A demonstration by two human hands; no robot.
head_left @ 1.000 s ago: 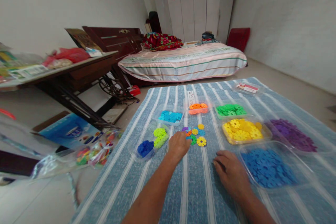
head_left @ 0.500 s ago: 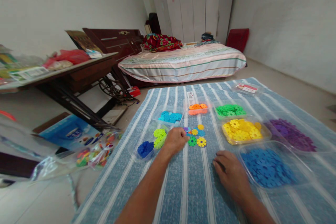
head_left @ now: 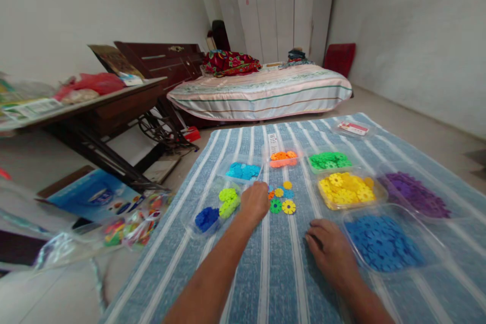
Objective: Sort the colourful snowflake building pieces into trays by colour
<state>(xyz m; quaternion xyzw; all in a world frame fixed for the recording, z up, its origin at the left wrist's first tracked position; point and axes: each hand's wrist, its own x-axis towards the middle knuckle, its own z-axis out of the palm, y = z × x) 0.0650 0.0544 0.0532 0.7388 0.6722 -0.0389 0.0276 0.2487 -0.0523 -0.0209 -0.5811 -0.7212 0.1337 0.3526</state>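
Observation:
My left hand (head_left: 255, 201) is closed, fingers turned down at the left edge of a small group of loose flower-shaped plastic discs. Whatever its fingertips hold, if anything, is hidden behind the hand. In the group are a green disc (head_left: 275, 206), a yellow disc (head_left: 289, 207) and several smaller ones in orange, blue and yellow. My right hand (head_left: 329, 244) rests on the striped cloth, loosely curled, with a gap between thumb and fingers and nothing visible in it. Right beside it stands a clear tub (head_left: 345, 223) of blue discs (head_left: 383, 243).
Clear tubs hold yellow (head_left: 345, 190), purple (head_left: 415, 195), green (head_left: 330, 160), orange (head_left: 283, 158) and light-blue discs (head_left: 243, 170). Lime discs (head_left: 228, 202) and dark-blue discs (head_left: 207, 218) share a container at left. A clear lid or box (head_left: 353, 128) lies at the far right corner.
The view has shifted slightly to the left-hand side of the picture. My left hand has turned so its fingertips show less. My right hand stays in place on the cloth.

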